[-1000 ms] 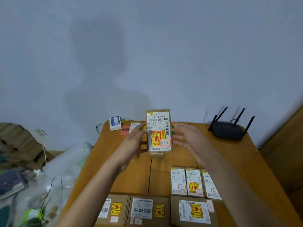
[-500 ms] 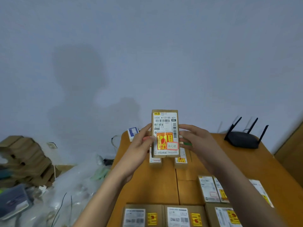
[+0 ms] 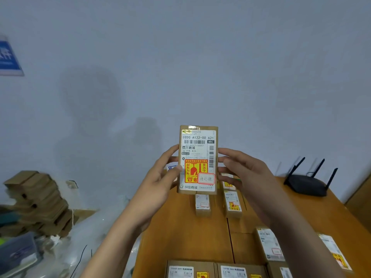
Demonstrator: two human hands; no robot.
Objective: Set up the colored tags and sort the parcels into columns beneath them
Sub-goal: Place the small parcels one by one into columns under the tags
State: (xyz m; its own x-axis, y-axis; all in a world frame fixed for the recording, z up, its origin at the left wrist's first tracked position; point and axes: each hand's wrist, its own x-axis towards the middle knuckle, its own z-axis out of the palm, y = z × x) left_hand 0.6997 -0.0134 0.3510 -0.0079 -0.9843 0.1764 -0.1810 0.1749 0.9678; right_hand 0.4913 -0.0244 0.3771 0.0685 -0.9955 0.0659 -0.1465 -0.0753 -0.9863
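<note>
I hold a small brown parcel (image 3: 197,159) upright in front of the wall, its white shipping label, red-and-yellow fragile sticker and small red-edged handwritten tag facing me. My left hand (image 3: 160,182) grips its left edge and my right hand (image 3: 244,173) touches its right edge. On the wooden table (image 3: 186,233) below lie two small parcels (image 3: 202,204) (image 3: 232,203) side by side. More labelled parcels (image 3: 269,243) lie at the right, and two boxes (image 3: 190,269) (image 3: 241,270) sit at the near edge. The colored tags at the table's far end are hidden behind the parcel and my hands.
A black router (image 3: 307,182) with antennas stands at the table's far right. Left of the table are a stack of cardboard boxes (image 3: 38,199), clear plastic bags (image 3: 96,233) and cables on the floor. A blue sign (image 3: 8,57) hangs on the wall.
The parcel has risen higher above the table and closer to the camera. The view has swung left and up, so the table sits lower right in frame.
</note>
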